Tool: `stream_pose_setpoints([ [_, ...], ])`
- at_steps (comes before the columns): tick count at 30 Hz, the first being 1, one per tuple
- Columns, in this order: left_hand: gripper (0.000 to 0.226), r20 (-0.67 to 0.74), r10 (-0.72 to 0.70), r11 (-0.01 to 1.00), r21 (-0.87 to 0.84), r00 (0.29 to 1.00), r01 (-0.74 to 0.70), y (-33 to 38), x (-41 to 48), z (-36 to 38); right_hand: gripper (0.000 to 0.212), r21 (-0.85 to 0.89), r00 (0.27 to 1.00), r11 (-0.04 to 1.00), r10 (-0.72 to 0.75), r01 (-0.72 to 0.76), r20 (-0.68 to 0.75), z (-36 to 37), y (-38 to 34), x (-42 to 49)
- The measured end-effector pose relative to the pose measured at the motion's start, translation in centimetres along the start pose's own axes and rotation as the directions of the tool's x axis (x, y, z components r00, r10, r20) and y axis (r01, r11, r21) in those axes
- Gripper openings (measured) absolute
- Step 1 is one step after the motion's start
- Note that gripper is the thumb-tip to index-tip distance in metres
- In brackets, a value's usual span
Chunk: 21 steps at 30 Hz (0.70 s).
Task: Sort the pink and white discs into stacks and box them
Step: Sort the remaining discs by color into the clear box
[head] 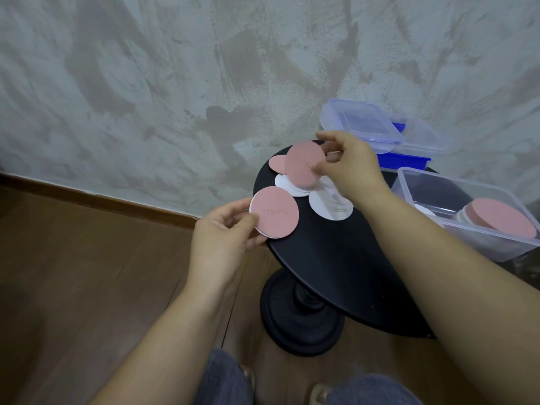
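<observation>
My left grip [225,229] holds a thin stack of discs [274,212] with a pink face up. The thumb lies across its near edge, and the stack sits at the left rim of the round black surface [336,273]. My right grip [347,168] pinches a single pink disc [304,163] by its right edge, tilted over the loose pile.

Under it lie overlapping white discs [330,207] and one more pink disc [277,165], mostly hidden. To the right, the open clear box [467,182] already holds a stack topped in pink [502,219], with a white disc [423,211] beside it. A lidded clear container [377,127] stands behind.

I judge the job partway done. One batch is boxed and the pinks are nearly gathered. The whites are not yet stacked, and neither they nor the stack I hold are boxed.
</observation>
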State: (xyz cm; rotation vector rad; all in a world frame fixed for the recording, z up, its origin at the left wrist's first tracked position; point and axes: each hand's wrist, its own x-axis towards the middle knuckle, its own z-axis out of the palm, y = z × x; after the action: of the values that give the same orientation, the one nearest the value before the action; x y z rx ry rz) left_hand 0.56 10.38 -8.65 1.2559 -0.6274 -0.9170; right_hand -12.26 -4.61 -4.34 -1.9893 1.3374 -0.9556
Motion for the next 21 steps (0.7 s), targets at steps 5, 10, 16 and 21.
stream_pose_setpoints([
  [5,0.022,0.039,-0.027,0.996,-0.081,0.999,0.030,0.0,0.1,0.2,0.022,0.389,0.997,0.919,0.034,-0.057,0.067,-2.7,-1.6,-3.7],
  [10,0.023,0.196,-0.071,0.974,-0.199,0.978,0.110,0.4,-0.4,1.2,0.016,0.362,0.986,0.921,0.105,-0.147,0.131,-3.6,-0.4,-6.9],
  [16,0.023,0.336,-0.091,0.975,-0.160,0.938,0.152,0.4,-1.7,2.8,0.020,0.439,0.987,0.884,0.150,-0.161,0.060,-3.9,0.7,-9.0],
  [21,0.025,0.279,0.116,0.985,0.090,0.953,-0.147,0.1,-3.0,3.9,0.027,0.382,0.996,0.923,0.081,-0.057,-0.046,-4.6,1.5,-11.2],
])
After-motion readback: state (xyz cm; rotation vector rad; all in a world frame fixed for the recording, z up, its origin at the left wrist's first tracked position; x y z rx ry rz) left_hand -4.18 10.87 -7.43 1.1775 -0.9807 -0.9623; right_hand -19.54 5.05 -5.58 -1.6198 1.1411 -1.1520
